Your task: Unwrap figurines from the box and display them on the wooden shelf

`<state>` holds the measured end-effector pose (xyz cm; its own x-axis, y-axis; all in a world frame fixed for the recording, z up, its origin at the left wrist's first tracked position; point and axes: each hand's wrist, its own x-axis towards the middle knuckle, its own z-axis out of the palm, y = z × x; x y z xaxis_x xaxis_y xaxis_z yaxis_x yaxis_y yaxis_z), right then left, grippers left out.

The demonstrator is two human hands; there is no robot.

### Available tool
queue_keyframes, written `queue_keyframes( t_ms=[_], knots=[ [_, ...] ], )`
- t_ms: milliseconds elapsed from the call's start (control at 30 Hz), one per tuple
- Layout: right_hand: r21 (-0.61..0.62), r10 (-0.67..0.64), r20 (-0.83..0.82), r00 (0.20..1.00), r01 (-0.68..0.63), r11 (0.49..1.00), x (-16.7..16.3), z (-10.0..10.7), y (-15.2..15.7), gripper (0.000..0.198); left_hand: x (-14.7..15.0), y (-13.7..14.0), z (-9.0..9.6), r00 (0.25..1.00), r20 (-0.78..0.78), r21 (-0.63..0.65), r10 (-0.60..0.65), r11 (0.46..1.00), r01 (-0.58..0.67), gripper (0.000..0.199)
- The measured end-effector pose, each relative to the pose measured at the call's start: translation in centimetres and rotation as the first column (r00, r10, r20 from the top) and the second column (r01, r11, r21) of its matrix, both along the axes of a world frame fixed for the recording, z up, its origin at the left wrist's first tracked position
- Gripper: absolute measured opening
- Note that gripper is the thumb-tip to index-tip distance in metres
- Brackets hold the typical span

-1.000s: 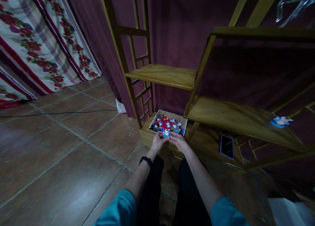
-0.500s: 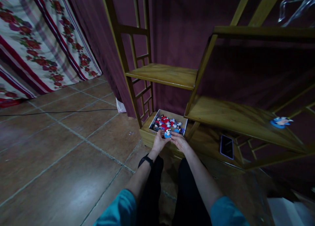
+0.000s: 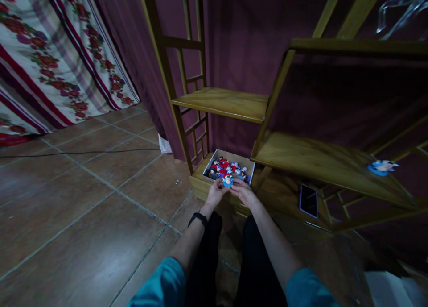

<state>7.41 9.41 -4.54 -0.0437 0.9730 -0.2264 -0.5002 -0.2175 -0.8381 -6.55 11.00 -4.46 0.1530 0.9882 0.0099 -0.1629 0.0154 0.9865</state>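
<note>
Tiles, brown and square with pale joints, make up the wide floor (image 3: 83,213). Plum-coloured fabric curtain (image 3: 230,61) hangs behind a yellow-brown wooden shelf unit (image 3: 220,102), whose boards sit at several heights between slim lattice bars. At the far left drapes a white cloth with red roses and dark stripes (image 3: 50,52). Dark trousers (image 3: 262,271) show at the bottom, between two teal sleeves (image 3: 160,284). On the unit's lowest board, towards its left end, stands a shallow white open-topped box (image 3: 236,155), filled with jumbled small figurines in red, white, purple and black. Farther right on that low level lies a flat black rectangular device with a purple edge (image 3: 308,201). The left hand (image 3: 216,192), below a black wristband (image 3: 199,217), and the right hand (image 3: 241,191) meet at the box's near edge; the fingers of both pinch a small red-and-white figurine on a round blue base (image 3: 228,180), one hand at each side. Another blue-based figurine (image 3: 382,167) rests on the right-hand shelf, above the device and well apart from the hands.
</note>
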Motion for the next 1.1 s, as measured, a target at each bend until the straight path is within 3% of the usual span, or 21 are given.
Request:
queue_keyframes(
  t_ms=[333, 467, 733, 1100],
  knots=[
    [-0.101, -0.054, 0.006, 0.999, 0.055, 0.993, 0.41, -0.2, 0.08, 0.02, -0.31, 0.0, 0.17, 0.99, 0.003, -0.038, -0.142, 0.989, 0.142, 0.037],
    [-0.097, -0.044, -0.006, 0.999, 0.043, 0.994, 0.31, 0.01, 0.04, 0.021, -0.23, -0.19, 0.3, 0.988, 0.04, -0.059, -0.147, 0.987, 0.15, 0.037],
    [-0.095, -0.026, -0.013, 1.0, 0.025, 0.995, -0.01, 0.22, 0.0, 0.028, -0.35, -0.01, -0.42, 0.984, 0.175, -0.12, -0.036, 0.991, 0.058, 0.045],
    [-0.045, 0.012, 0.044, 0.999, -0.01, 0.999, -0.31, 0.75, -0.28, 0.045, -0.62, 0.28, -0.33, 0.971, 0.209, -0.139, -0.113, 0.98, 0.144, 0.036]
  ],
)
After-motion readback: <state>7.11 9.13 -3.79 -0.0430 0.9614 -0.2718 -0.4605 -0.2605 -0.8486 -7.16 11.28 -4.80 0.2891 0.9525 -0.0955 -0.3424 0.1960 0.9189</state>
